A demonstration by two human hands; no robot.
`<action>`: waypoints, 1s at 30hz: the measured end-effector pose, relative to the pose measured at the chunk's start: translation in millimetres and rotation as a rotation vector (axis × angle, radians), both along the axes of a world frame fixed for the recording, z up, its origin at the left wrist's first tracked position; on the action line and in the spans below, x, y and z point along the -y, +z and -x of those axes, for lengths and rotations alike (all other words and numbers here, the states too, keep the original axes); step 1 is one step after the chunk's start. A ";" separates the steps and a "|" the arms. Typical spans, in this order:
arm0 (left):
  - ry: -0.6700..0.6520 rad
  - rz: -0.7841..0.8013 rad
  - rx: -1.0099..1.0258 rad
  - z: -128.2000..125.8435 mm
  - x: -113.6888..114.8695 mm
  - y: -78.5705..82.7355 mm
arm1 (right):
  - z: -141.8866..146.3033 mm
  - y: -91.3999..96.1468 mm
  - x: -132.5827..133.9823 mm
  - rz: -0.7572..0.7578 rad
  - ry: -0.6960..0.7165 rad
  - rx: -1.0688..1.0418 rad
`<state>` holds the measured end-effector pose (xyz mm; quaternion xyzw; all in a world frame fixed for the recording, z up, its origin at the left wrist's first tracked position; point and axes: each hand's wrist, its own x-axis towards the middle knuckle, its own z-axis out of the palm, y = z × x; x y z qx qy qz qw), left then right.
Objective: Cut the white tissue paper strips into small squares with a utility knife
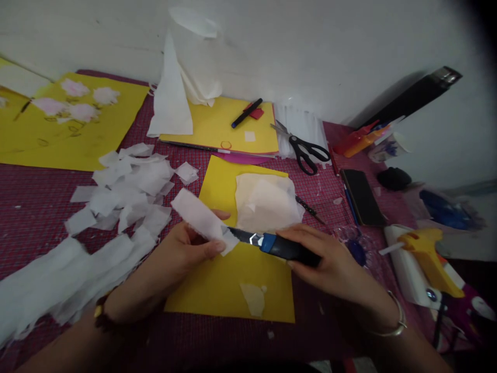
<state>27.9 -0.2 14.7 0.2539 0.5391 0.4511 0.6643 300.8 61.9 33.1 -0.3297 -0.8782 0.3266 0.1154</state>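
My left hand (194, 246) pinches a folded strip of white tissue paper (198, 210) above a yellow sheet (194, 295). Wrapped round the blue and black handle of a utility knife (287, 247), my right hand (330, 254) points the blade leftward. The blade's tip meets the strip near its lower right end, just past my left fingertips. Under and behind the knife lies a stack of white tissue squares (267, 199). To the left is a heap of cut tissue pieces (128, 181), with longer white strips (70, 280) below it.
Scissors (305, 150) with black handles lie at the back. A marker (247, 113) rests on another yellow sheet (213, 120). At right are a dark phone (362, 197) and a yellow glue gun (430, 256). Yellow paper with pink tissue flowers (83, 111) is at back left, near the wall.
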 end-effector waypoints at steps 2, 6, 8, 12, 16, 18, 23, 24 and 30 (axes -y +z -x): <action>-0.004 -0.014 0.007 0.6 -0.6 0.5 | -1.6 0.1 -1.1 0.006 0.004 -0.003; 0.021 -0.069 -0.138 -3.0 -1.5 2.3 | 0.6 -2.1 1.7 0.043 0.015 -0.005; 0.029 -0.081 -0.195 -5.3 -1.5 3.1 | 2.0 -3.4 3.3 0.043 0.021 -0.008; 0.016 -0.090 -0.180 -5.9 -0.3 4.2 | 1.3 -3.0 3.9 0.016 0.019 0.018; -0.059 -0.016 -0.075 -2.7 1.6 5.1 | -0.6 1.1 2.7 -0.018 0.005 0.035; -0.056 -0.022 -0.082 -2.1 2.2 6.1 | -0.1 2.0 2.8 -0.011 0.010 0.028; -0.051 -0.070 -0.103 -5.7 0.5 8.3 | 4.6 -1.8 5.9 0.018 0.025 0.000; -0.051 -0.084 -0.102 -6.6 0.0 8.3 | 5.5 -2.9 6.4 0.022 0.029 -0.002; -0.093 -0.065 -0.117 -6.1 0.8 11.0 | 4.1 -3.3 4.4 0.039 0.045 0.005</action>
